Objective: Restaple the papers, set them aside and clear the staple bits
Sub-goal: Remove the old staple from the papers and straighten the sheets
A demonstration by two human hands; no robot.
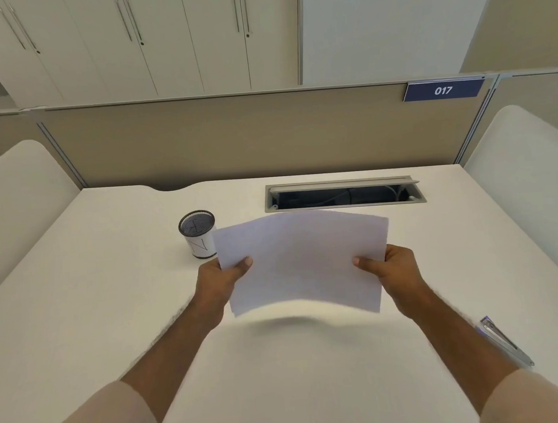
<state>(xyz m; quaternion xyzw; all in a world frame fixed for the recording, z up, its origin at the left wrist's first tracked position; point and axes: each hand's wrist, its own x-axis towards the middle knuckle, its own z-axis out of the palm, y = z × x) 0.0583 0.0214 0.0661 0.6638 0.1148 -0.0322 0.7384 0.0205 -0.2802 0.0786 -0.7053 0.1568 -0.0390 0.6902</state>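
White papers (302,262), black mesh cup (198,233), navy sign (443,90).

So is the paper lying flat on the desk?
No, both the left hand and the right hand hold the paper up above the desk, which shows its shadow.

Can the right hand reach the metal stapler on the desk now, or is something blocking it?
Probably yes, but not at once. The silver metal stapler lies on the white desk just right of the right forearm, with nothing around it. The right hand is busy gripping the white sheets of paper with the left hand.
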